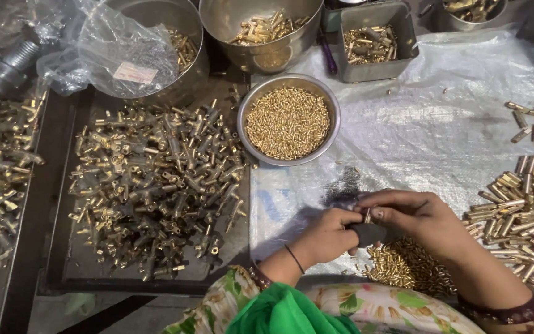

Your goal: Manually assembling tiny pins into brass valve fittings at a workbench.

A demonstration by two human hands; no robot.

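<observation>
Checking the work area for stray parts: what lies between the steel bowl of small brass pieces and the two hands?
In the head view, white plastic sheet with a dark smudge and a few loose brass bits lies between bowl and hands.

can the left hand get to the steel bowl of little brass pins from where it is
Probably yes. The steel bowl sits just beyond the left hand with only bare plastic sheet between, but that hand is busy gripping a dark block.

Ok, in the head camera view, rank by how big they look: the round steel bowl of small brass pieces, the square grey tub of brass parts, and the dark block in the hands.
1. Round steel bowl
2. Square grey tub, though it sits farther back
3. Dark block
</observation>
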